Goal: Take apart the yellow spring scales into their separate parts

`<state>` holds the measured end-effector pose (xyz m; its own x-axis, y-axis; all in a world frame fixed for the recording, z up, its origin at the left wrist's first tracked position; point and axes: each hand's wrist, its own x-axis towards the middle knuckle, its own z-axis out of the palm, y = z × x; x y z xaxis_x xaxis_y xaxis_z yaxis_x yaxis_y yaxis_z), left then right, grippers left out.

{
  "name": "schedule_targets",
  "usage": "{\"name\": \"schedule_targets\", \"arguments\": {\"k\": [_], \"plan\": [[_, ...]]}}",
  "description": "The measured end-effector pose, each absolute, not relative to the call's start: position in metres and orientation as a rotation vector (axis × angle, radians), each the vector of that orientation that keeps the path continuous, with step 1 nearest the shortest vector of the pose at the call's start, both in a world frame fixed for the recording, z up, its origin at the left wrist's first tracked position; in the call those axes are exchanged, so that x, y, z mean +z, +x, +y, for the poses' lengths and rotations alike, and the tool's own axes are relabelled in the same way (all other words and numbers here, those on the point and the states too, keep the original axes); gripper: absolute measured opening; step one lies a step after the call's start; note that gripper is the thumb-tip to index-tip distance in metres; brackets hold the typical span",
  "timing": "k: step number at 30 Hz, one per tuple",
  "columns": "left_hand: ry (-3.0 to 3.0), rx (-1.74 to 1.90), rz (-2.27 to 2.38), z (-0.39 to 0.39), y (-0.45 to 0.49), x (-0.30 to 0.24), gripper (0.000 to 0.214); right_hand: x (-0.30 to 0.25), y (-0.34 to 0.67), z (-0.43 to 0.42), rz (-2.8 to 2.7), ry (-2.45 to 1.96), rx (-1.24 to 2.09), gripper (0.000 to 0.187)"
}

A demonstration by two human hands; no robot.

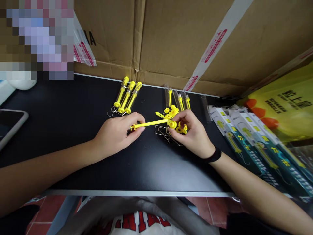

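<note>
My left hand (pixel 119 130) is closed on one end of a thin yellow plastic rod (pixel 154 123), with a bit of metal spring showing by the fingers. The rod's far end reaches my right hand (pixel 193 132), whose thumb and index finger pinch a small yellow round cap (pixel 172 124) there. Whether rod and cap are joined I cannot tell. Under and beside the right hand lie loose yellow plastic parts (pixel 174 110) and bent metal wire hooks (pixel 162 131), partly covered by the fingers.
Three assembled spring scales (pixel 127 96) lie behind my left hand. Yellow rods with springs (pixel 180 101) and clear tubes (pixel 204 106) lie farther back. Packaged spring scales (pixel 259 147) and a yellow bag (pixel 286 101) are at right, a phone (pixel 12 124) at left. Cardboard (pixel 176 42) borders the back.
</note>
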<state>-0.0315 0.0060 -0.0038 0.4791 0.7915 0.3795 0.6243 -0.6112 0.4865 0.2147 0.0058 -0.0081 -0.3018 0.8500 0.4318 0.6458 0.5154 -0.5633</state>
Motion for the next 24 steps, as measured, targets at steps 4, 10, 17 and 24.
{"name": "schedule_targets", "arguments": {"k": [4,10,17,24], "plan": [[2.456,0.842,1.199,0.0061,-0.0316,-0.0055,0.014,-0.0083,0.2143,0.0064,-2.249,-1.206,0.173,0.014],[2.465,0.823,1.180,0.0079,-0.0318,-0.0072,0.009,-0.0096,0.2165,0.0086,-2.380,-1.335,-0.073,0.019],[2.477,0.825,1.156,0.0079,-0.0315,-0.0071,0.008,-0.0087,0.2157,0.0070,-2.410,-1.385,-0.044,0.023],[2.538,0.769,1.119,0.0099,-0.0316,-0.0089,0.009,-0.0030,0.2165,0.0031,-2.313,-1.145,0.033,0.032]]}}
